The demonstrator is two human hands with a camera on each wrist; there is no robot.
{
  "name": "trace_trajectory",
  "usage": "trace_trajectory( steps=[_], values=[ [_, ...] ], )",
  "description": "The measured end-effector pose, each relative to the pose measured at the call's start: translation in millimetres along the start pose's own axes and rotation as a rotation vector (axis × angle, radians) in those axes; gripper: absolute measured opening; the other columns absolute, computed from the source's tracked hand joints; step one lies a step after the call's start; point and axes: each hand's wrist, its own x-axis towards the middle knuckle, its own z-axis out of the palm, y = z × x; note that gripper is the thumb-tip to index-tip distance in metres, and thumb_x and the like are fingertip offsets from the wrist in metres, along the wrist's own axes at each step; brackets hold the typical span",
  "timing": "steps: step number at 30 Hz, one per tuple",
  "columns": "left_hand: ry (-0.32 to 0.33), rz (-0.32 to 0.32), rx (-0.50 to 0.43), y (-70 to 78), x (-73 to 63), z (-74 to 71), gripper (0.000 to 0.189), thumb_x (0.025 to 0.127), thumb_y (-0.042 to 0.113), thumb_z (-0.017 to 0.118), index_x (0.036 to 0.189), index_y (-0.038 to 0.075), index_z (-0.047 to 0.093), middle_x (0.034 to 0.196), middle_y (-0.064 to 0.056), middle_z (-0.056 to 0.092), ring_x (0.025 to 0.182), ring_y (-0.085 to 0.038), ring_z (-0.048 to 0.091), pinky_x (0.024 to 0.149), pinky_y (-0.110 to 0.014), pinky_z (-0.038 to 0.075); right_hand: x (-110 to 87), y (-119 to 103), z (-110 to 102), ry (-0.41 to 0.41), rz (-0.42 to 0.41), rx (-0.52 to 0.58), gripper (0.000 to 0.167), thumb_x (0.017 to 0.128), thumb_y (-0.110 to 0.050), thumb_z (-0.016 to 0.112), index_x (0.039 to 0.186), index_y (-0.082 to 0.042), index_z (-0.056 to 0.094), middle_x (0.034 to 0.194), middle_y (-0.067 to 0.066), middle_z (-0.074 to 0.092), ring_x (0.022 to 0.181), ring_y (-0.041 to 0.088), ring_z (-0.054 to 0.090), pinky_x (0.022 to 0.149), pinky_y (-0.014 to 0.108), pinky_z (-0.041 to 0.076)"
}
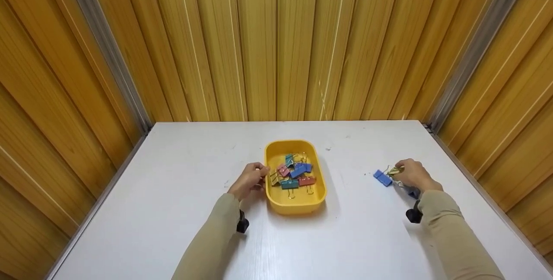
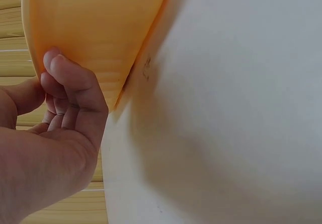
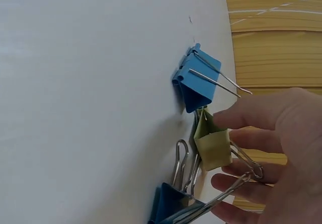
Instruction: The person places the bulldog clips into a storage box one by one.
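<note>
My left hand (image 1: pixel 248 179) pinches the left rim of a yellow plastic bin (image 1: pixel 296 210), thumb and fingers on either side of its edge. Inside the bin lie several binder clips, among them a teal clip (image 1: pixel 289 184), a red clip (image 1: pixel 307 181) and a blue clip (image 1: pixel 297 171). Over at the right, my right hand (image 1: pixel 414 174) holds a yellow binder clip (image 3: pixel 216 151) with thumb and fingers. A light blue binder clip (image 3: pixel 201 80) lies just beyond the thumb. Below the fingers is a darker blue clip (image 3: pixel 168 204), partly cut off in the right wrist view.
The white table (image 1: pixel 181 154) carries the bin near its middle. Yellow wood-patterned panels (image 1: pixel 276 46) rise behind the table and along both sides, with grey metal posts (image 1: pixel 110 51) at the corners.
</note>
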Motion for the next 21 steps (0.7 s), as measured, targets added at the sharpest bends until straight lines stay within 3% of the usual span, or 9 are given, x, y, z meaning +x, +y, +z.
trace_trajectory(
  steps=[12, 21],
  values=[
    [-0.009, 0.016, 0.003, -3.2, 0.9, 1.3, 0.020, 0.096, 0.016, 0.050, 0.109, 0.001, 0.053, 0.087, -0.009, 0.059, 0.063, -0.014, 0.054, 0.056, -0.025, 0.049, -2.8, 4, 4, 0.090, -0.018, 0.007, 0.040, 0.084, -0.011, 0.068, 0.114, 0.013, 0.057, 0.108, 0.033, 0.060, 0.091, 0.037, 0.059, 0.079, 0.049, 0.047],
    [-0.001, 0.005, -0.005, -1.6, 2.4, -0.6, 0.009, 0.094, 0.015, 0.051, 0.100, 0.007, 0.053, 0.089, -0.009, 0.060, 0.066, -0.016, 0.055, 0.055, -0.024, 0.048, 0.9, -8, -12, 0.131, -0.024, 0.058, 0.040, 0.088, -0.011, 0.064, 0.119, 0.012, 0.054, 0.114, 0.034, 0.058, 0.101, 0.043, 0.057, 0.087, 0.054, 0.046]
  ],
)
